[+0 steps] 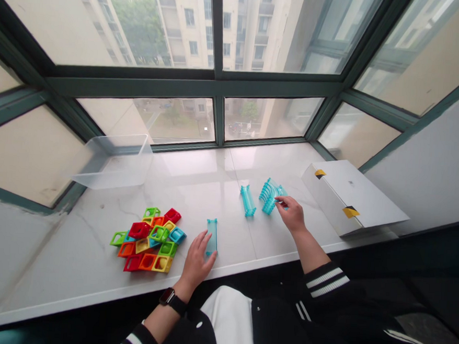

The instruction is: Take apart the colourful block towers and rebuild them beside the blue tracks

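Note:
My left hand [199,256] is at the front of the white sill, its thumb and fingers on either side of a straight translucent blue track piece [212,231] lying there. Further right, my right hand [291,213] pinches the edge of a curved translucent blue track piece [281,191] with thumb and forefinger. Touching or overlapping it is a ribbed curved track piece [267,196]; the exact boundary between the two is hard to make out. Another straight blue track piece [247,200] lies between my hands, apart from both.
A pile of red, orange, yellow, green and blue hollow blocks [148,239] sits left of my left hand. At the back left stands a clear plastic bin [114,179]. A white box [353,194] with yellow-black tabs is at the right. Windows border the white sill [181,184].

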`<act>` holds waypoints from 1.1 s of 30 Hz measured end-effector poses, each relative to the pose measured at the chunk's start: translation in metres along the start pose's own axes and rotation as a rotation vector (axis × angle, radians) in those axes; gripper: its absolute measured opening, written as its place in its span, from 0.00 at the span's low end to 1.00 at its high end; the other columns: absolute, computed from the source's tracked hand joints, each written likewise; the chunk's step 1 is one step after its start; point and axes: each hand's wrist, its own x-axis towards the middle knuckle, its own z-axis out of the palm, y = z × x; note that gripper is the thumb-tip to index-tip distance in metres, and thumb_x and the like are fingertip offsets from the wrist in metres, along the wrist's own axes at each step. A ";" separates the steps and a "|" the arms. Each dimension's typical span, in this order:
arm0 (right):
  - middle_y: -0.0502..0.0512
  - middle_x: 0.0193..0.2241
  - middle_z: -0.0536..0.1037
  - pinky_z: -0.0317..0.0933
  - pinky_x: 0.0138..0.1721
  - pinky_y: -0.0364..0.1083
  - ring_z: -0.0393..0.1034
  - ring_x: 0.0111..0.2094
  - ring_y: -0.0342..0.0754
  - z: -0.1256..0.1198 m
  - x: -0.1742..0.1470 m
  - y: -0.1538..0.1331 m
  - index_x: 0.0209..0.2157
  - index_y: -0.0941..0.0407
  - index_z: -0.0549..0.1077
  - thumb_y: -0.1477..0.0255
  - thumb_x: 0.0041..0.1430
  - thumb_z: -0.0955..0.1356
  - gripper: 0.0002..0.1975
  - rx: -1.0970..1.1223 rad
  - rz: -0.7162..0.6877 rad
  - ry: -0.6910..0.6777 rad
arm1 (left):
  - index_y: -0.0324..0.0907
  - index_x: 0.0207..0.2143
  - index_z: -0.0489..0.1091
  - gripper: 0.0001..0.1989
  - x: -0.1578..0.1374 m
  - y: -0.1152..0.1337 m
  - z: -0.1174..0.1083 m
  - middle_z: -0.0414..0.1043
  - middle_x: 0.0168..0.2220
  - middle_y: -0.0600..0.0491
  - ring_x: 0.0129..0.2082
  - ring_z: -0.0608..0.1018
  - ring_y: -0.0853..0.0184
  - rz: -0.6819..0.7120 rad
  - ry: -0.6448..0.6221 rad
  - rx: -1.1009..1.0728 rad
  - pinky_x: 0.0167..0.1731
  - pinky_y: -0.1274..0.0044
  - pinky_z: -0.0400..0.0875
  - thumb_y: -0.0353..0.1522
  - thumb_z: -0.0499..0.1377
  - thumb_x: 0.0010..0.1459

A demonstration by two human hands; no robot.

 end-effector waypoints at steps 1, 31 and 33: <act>0.57 0.39 0.84 0.76 0.42 0.53 0.78 0.34 0.52 0.000 0.000 0.000 0.41 0.51 0.82 0.66 0.64 0.70 0.09 0.000 -0.004 -0.001 | 0.47 0.70 0.62 0.29 0.000 0.000 0.000 0.65 0.70 0.42 0.70 0.69 0.49 -0.002 0.001 -0.002 0.68 0.50 0.67 0.38 0.58 0.69; 0.58 0.41 0.81 0.77 0.44 0.55 0.78 0.36 0.53 0.002 -0.002 0.004 0.45 0.52 0.82 0.69 0.64 0.68 0.11 0.001 -0.037 -0.002 | 0.48 0.68 0.65 0.26 0.000 -0.001 0.001 0.63 0.71 0.42 0.70 0.68 0.49 -0.004 -0.011 -0.021 0.68 0.50 0.66 0.37 0.57 0.69; 0.58 0.41 0.81 0.77 0.45 0.55 0.78 0.37 0.53 0.003 -0.002 0.004 0.45 0.52 0.82 0.69 0.65 0.68 0.11 0.007 -0.038 -0.001 | 0.48 0.68 0.65 0.26 0.000 -0.001 0.001 0.64 0.71 0.43 0.70 0.68 0.49 -0.008 -0.008 -0.021 0.68 0.50 0.66 0.37 0.58 0.69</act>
